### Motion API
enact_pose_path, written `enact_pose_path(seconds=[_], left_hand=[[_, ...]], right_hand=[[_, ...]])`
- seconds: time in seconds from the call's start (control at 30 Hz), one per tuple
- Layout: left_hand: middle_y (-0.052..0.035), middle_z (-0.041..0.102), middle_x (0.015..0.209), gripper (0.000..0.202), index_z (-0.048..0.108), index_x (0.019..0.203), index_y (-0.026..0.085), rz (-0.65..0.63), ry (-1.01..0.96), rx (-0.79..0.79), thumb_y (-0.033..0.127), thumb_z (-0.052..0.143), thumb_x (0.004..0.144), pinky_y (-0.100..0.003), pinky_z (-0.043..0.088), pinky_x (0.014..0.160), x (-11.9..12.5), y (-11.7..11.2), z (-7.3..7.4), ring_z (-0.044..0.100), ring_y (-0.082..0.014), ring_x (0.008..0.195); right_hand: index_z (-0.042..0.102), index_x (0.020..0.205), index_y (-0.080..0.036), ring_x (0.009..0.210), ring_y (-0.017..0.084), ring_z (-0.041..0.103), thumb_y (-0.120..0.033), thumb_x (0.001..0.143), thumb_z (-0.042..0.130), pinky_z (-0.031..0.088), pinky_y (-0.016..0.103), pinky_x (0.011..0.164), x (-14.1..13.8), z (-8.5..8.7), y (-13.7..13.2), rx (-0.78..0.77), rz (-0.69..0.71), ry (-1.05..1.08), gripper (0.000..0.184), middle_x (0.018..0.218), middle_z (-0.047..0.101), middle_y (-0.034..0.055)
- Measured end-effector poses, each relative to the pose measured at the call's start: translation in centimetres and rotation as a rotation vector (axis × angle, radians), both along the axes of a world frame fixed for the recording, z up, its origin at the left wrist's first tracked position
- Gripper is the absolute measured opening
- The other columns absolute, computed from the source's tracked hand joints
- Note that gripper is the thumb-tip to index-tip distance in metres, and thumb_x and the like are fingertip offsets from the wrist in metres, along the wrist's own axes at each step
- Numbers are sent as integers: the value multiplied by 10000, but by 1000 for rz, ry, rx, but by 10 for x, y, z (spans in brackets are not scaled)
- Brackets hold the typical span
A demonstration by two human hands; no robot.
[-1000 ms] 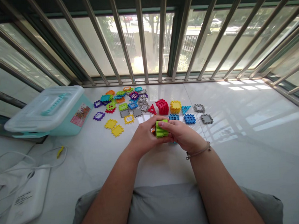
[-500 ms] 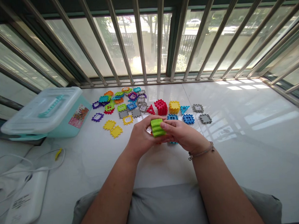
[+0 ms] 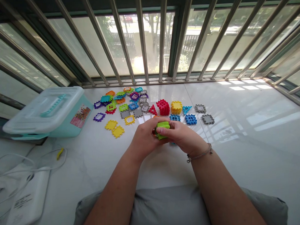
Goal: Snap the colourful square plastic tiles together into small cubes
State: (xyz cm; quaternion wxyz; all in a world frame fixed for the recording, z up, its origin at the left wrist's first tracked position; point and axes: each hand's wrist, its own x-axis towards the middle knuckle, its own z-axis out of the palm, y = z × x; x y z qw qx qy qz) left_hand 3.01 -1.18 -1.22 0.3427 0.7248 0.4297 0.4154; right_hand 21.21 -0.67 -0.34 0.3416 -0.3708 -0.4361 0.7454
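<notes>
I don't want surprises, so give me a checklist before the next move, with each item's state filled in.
1. Green interlocking tiles supported by both left hand and right hand: ok.
2. Green tiles aligned on their far side: cannot tell, that side is hidden.
3. Red window-tile stack standing upright: ok.
4. Yellow tile stack standing beside the red one: ok.
5. Loose tiles on the left sorted by colour: not ok, colours are mixed.
6. Lid on the teal storage box: ok.
</notes>
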Motion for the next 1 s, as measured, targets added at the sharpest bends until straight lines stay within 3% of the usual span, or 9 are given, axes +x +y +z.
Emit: enact_pose_path(seconds=[0.1, 0.17, 0.23, 0.3, 0.4, 0.5, 0.67, 0.87, 1.0], left_hand=[[-45, 828, 1335, 611, 760, 1335, 290, -28, -13, 13, 350, 1007, 780, -400, 616, 1082, 0, -1, -1, 789, -281, 1218], [-83, 754, 1487, 777, 686, 1438, 290, -43, 14, 48, 387, 1040, 754, -440, 563, 1194, 0, 0, -3, 712, -310, 1392], [-112, 671, 1597, 933, 596, 1527, 292, -37, 58, 88, 416, 1062, 728, -470, 494, 1281, -2, 2, -5, 614, -324, 1522], [-122, 653, 1603, 936, 562, 1539, 290, -4, 105, 117, 439, 1048, 753, -487, 470, 1300, -4, 4, -8, 588, -327, 1543], [-116, 700, 1505, 765, 593, 1474, 277, 50, 168, 161, 437, 989, 840, -487, 501, 1253, -6, 8, -11, 645, -323, 1457], [-107, 739, 1408, 568, 646, 1370, 253, 48, 191, 225, 399, 936, 904, -465, 526, 1205, -6, 11, -14, 688, -302, 1362], [-96, 794, 1268, 226, 708, 1154, 237, 59, 197, 258, 323, 827, 982, -459, 549, 1133, -5, 13, -15, 724, -287, 1255], [-79, 819, 1153, 107, 726, 1060, 231, 128, 195, 256, 301, 777, 997, -437, 560, 1075, -8, 14, -16, 741, -277, 1183], [-75, 817, 1126, 72, 722, 1037, 231, 159, 212, 233, 282, 754, 998, -436, 561, 1058, -9, 14, -15, 739, -278, 1155]], right_hand=[[836, 1088, -191, 979, 223, 762, -536, 791, 988, 591, 289, 827, 3, 8, -1, 49, -16, -81, 480, 1094, 839, 73], [824, 1097, -194, 976, 249, 761, -593, 828, 935, 576, 312, 807, 14, 15, -1, 152, -60, -282, 494, 1086, 839, 85], [813, 1102, -201, 936, 273, 758, -645, 878, 858, 547, 335, 765, 31, 22, 0, 312, -199, -708, 500, 1024, 836, 94], [790, 1015, -177, 899, 328, 751, -663, 871, 827, 509, 374, 722, 49, 24, 3, 393, -322, -1339, 509, 923, 811, 137], [790, 959, -157, 961, 379, 773, -604, 900, 780, 501, 399, 708, 68, 21, 5, 246, -169, -1774, 450, 991, 812, 208], [805, 964, -155, 993, 369, 787, -559, 915, 756, 518, 396, 716, 75, 14, 5, 154, -73, -1825, 410, 1070, 814, 230], [821, 1047, -143, 1026, 373, 798, -532, 901, 742, 565, 415, 785, 80, 3, 7, 152, -93, -1836, 423, 1119, 805, 253], [820, 1011, -151, 1063, 390, 804, -513, 856, 751, 572, 425, 803, 88, -10, 14, 112, -34, -1816, 399, 1095, 811, 246], [788, 1117, -130, 1063, 398, 803, -569, 863, 759, 576, 433, 812, 87, -10, 11, 88, -46, -1824, 508, 1083, 805, 260]])
